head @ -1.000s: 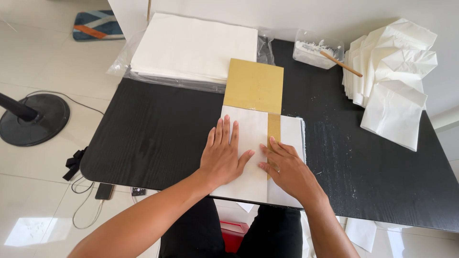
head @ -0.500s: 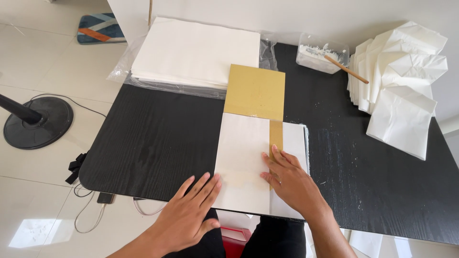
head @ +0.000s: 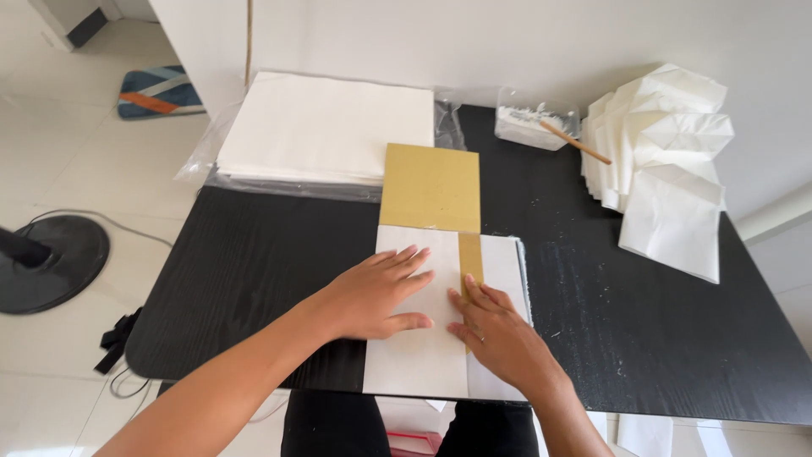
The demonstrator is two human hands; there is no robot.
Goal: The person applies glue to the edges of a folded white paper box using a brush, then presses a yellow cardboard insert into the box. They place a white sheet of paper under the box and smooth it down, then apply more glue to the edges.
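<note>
Both hands lie flat at lower centre of the frame, pressing a folded white paper sheet point(head: 423, 355) onto the black wood-grain table point(head: 254, 279). The left hand point(head: 376, 292) spreads its fingers loose across the sheet, gripping nothing. The right hand point(head: 499, 334) rests palm-down, fingertips touching a stiff mustard-yellow cardboard point(head: 431, 188) strip showing between the paper flaps. Upper left sits a thick stack of white paper point(head: 326, 127) on clear plastic; upper right, folded white paper bags point(head: 668, 169).
</note>
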